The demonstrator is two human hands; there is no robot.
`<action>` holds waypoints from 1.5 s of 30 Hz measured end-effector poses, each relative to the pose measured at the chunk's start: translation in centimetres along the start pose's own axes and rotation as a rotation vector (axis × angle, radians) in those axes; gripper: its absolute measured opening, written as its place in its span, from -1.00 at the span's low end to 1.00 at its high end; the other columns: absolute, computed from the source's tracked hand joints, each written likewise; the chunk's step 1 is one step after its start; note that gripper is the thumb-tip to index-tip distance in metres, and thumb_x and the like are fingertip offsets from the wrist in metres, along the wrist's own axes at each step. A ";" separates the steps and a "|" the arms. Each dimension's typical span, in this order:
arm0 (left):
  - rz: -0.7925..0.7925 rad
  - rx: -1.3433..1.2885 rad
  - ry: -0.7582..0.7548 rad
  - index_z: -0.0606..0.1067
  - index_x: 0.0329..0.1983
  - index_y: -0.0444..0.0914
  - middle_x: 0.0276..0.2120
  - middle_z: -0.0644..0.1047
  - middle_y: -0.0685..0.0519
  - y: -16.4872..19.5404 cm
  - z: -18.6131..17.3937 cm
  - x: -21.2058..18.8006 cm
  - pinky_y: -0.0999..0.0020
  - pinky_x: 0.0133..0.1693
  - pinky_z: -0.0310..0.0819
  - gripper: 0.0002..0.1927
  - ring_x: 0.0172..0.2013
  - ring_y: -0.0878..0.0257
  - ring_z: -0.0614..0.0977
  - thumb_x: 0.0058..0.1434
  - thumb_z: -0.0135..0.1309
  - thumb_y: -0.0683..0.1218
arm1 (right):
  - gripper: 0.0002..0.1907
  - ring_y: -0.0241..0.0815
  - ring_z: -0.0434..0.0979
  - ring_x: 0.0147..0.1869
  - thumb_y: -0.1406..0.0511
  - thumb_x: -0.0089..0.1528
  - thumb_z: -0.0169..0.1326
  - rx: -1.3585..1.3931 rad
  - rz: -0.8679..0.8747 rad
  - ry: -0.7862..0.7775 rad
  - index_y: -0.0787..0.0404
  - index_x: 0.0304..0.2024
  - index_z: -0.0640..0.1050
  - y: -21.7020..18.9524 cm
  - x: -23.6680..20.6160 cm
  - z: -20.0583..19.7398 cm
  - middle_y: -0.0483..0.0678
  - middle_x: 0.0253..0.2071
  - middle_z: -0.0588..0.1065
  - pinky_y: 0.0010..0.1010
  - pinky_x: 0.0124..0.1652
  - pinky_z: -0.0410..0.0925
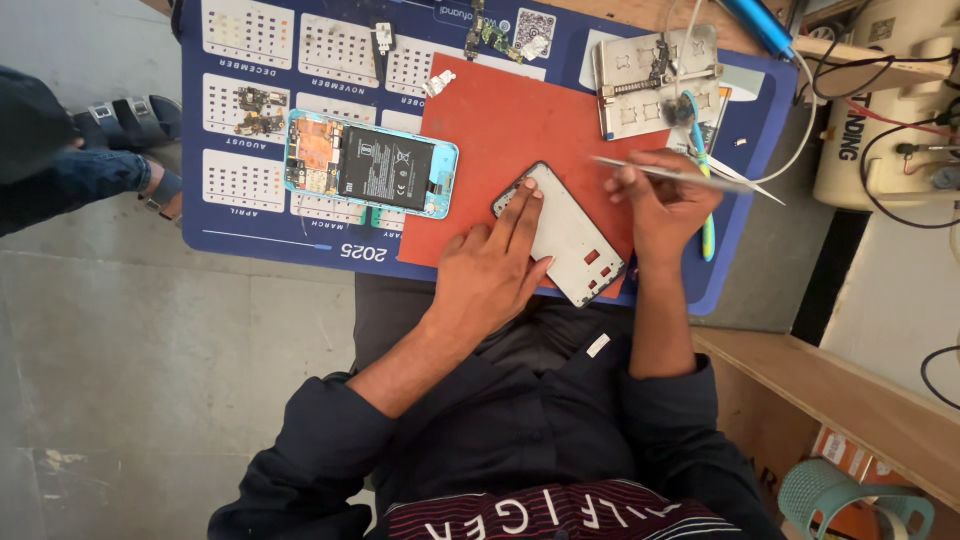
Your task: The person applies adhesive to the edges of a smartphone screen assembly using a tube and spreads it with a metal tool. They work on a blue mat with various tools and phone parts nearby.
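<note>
White and black-edged, the phone frame (563,235) lies flat on the red work mat (500,120), at the mat's near right corner, close to the person's lap. The left hand (490,265) rests on the frame's left portion, fingers extended and pressed down on it, holding it in place. The right hand (660,200) sits just right of the frame, fingers pinched together on metal tweezers (690,176); the tweezer tips point left, above the frame's far right corner. Whether the tips touch the frame cannot be determined.

Hazards, as a judgement:
- The frame overhangs toward the near edge of the mat; if the left hand's pressure eases, a push from the tweezers could slide it off the blue mat (250,225) beneath.
- The tweezer tips are sharp; a slip could scratch the frame or strike the left fingertips (533,190), which lie close by.

To the left, well apart from the frame, an opened phone body (370,165) with a light blue shell lies on the blue mat. It acts as a tray: it holds a black battery at centre and an exposed orange-toned circuit section at its left end. Far left of it, loose small board parts (258,110) sit on the mat. At the far right, a metal holding fixture (655,80) carries a small component in its clamp; its other recesses appear unfilled. A toothbrush (703,190) lies under the right hand. A sandalled foot (130,120) of another person shows at the left edge.
</note>
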State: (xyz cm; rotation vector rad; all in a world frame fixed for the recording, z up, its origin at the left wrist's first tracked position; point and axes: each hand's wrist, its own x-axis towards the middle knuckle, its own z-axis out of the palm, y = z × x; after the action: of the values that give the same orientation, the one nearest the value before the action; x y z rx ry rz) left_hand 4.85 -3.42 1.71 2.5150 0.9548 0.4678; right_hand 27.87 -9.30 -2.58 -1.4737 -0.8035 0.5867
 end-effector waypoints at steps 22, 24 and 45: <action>-0.009 0.008 -0.017 0.35 0.38 -0.26 0.38 0.38 0.03 0.2 -0.2 0.0 0.31 -0.35 0.46 -0.28 -0.43 0.20 0.50 0.24 0.18 0.16 | -0.83 -0.17 0.67 -0.07 0.58 0.19 0.28 -0.214 -0.121 -0.339 0.37 -0.17 0.66 -2.6 0.1 2.0 0.09 -0.15 0.62 -0.45 -0.05 0.52; -0.009 0.007 -0.014 0.35 0.39 -0.26 0.38 0.38 0.03 0.3 -0.2 0.0 0.31 -0.34 0.46 -0.28 -0.43 0.20 0.50 0.24 0.18 0.16 | -0.82 -0.17 0.67 -0.07 0.58 0.19 0.29 -0.218 -0.130 -0.345 0.37 -0.16 0.66 -2.6 0.0 2.1 0.09 -0.15 0.62 -0.45 -0.06 0.52; -0.001 0.013 -0.019 0.34 0.39 -0.27 0.37 0.38 0.00 0.2 -0.1 0.1 0.31 -0.34 0.45 -0.28 -0.43 0.19 0.50 0.25 0.17 0.16 | -0.84 -0.09 0.66 -0.08 0.54 0.18 0.31 -0.291 -0.204 -0.377 0.36 -0.19 0.67 -3.0 0.3 2.5 0.09 -0.17 0.64 -0.39 -0.07 0.48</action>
State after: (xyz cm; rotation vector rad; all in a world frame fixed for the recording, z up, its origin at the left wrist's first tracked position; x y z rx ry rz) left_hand 4.95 -3.50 1.93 2.5257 0.9554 0.4382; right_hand 25.80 -7.60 0.28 -1.5382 -1.3646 0.6197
